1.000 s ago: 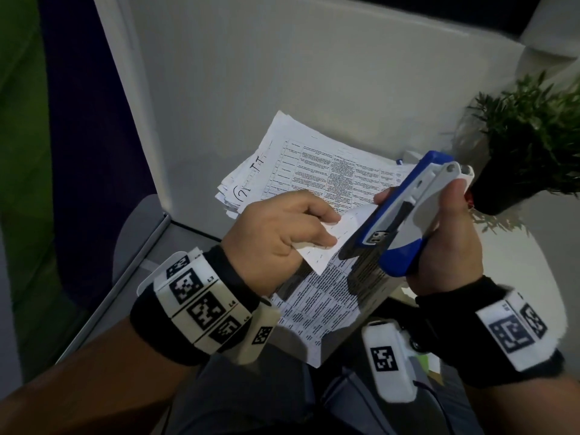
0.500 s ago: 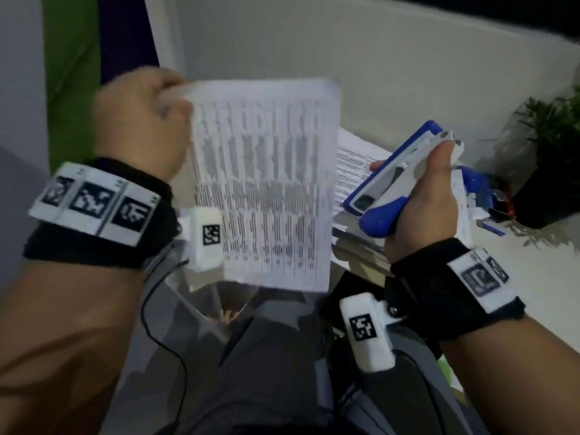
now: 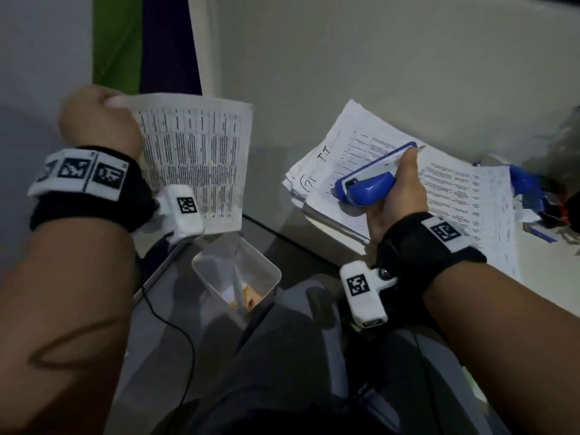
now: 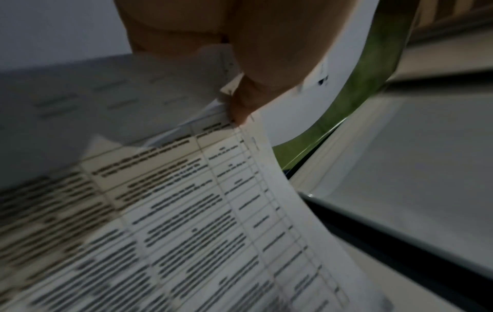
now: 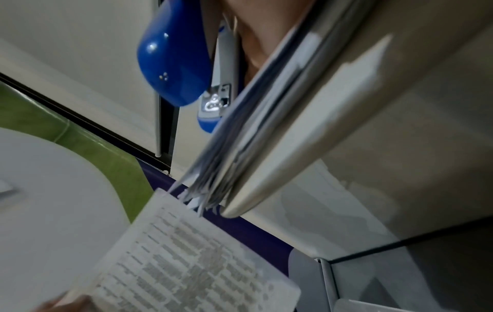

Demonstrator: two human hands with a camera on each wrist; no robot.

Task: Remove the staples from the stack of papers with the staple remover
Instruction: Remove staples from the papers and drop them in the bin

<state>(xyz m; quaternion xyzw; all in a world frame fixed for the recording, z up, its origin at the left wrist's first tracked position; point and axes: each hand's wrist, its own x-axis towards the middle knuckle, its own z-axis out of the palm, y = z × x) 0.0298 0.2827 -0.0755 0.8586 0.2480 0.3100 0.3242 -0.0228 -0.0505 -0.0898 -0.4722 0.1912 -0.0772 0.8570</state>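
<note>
My left hand (image 3: pixel 108 105) is raised at the upper left and pinches the top corner of a few printed sheets (image 3: pixel 201 158), which hang down in the air. The wrist view shows the pinching fingers (image 4: pixel 248 101) on the sheets (image 4: pixel 186 211). My right hand (image 3: pixel 398 189) grips a blue and white staple remover (image 3: pixel 367 186) and rests it on the stack of papers (image 3: pixel 455 189) on the white table (image 3: pixel 376 73). From below, the staple remover (image 5: pixel 173 63) sits above the stack's edge (image 5: pixel 240 147).
A clear plastic bin (image 3: pixel 270 271) with scraps stands below the table edge, under the hanging sheets. More blue stationery (image 3: pixel 527 186) lies at the right of the stack. A thin black cable (image 3: pixel 175 328) runs down by my lap.
My left hand has lifted the sheets off the stack and carried them up and left, over the bin. My right hand has lowered the staple remover onto the stack.
</note>
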